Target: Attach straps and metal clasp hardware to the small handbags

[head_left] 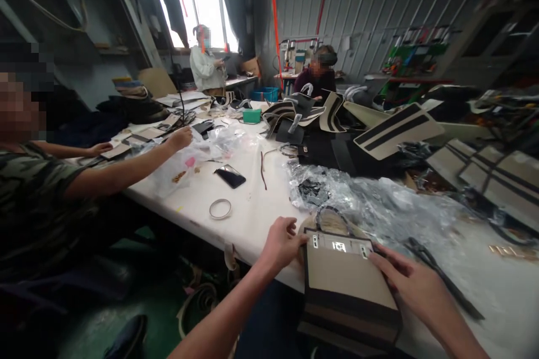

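A beige handbag point(348, 280) with dark trim and silver metal fittings stands tilted at the table's near edge. Its dark top handle point(336, 214) arches up at the back. At the bag's upper left corner is my left hand point(283, 244), thumb on the edge and the other fingers curled. My right hand point(406, 277) grips the upper right side, thumb on the front panel and fingers partly hidden behind. Just beyond the bag lies crumpled clear plastic point(379, 201).
On the white table point(248, 224) lie a tape roll point(220, 209), a phone point(230, 176) and a dark strip point(263, 171). Striped panels point(398, 130) pile up at the right. A co-worker's arm point(126, 162) reaches across from the left; other people are at the back.
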A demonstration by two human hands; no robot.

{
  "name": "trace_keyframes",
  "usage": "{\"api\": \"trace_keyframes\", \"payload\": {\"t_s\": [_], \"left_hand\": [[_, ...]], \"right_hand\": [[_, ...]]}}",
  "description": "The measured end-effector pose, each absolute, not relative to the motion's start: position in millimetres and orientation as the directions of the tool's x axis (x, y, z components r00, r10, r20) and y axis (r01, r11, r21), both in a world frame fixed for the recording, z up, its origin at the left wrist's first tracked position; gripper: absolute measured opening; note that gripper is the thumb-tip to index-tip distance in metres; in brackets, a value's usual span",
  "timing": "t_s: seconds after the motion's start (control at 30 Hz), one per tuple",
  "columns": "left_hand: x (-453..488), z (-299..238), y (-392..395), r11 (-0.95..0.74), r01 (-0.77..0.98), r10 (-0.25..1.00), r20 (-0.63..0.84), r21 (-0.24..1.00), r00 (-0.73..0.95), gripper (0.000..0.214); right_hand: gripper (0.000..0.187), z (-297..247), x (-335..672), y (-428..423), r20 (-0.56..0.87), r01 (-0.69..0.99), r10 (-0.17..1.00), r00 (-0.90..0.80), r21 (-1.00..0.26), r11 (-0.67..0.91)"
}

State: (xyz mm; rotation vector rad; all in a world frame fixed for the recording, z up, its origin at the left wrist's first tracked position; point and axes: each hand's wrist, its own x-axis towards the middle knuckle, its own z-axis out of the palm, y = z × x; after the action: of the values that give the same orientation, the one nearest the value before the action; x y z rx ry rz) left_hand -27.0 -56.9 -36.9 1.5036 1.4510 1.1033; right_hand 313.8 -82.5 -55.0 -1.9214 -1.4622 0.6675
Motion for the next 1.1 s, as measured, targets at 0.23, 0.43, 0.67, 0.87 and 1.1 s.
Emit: {"api": "trace_keyframes", "payload": {"t_s": [0.23, 0.43, 0.67, 0.87, 1.1], "left_hand": [[-130.2, -68.6, -157.8, 0.01, 0.331, 0.679, 0.236, 0.944, -0.695, 0.036], [-194.7, -142.0, -173.6, 0.204, 0.043, 0.737, -0.125, 0.978, -0.664, 0.072], [-194.8, -163.6, -157.0, 0.336, -0.352, 0.855, -0.439, 0.874, -0.275, 0.097], [-194.4, -160.3, -182.8, 0.373, -0.45, 0.896, -0.44, 0.812, -0.051, 0.088], [-189.0, -107.4, -216.6, 0.234, -0.779, 0.921, -0.388, 0.582, -0.013, 0.063]], "right_hand": [[0.079, -18.3, 286.9, -146.9, 0.308, 0.772, 0.853, 0.421, -0.616, -0.158], [0.049, -6.4, 209.6, -165.7, 0.397, 0.719, 0.915, 0.068, -0.656, 0.231], [0.026, 3.1, 180.3, -158.7, 0.482, 0.667, 0.872, -0.085, -0.623, 0.409], [0.023, 8.5, 141.0, -175.1, 0.363, 0.481, 0.897, -0.252, -0.757, 0.442], [0.021, -20.5, 54.7, -171.4, 0.113, 0.395, 0.927, -0.357, -0.881, 0.26]]}}
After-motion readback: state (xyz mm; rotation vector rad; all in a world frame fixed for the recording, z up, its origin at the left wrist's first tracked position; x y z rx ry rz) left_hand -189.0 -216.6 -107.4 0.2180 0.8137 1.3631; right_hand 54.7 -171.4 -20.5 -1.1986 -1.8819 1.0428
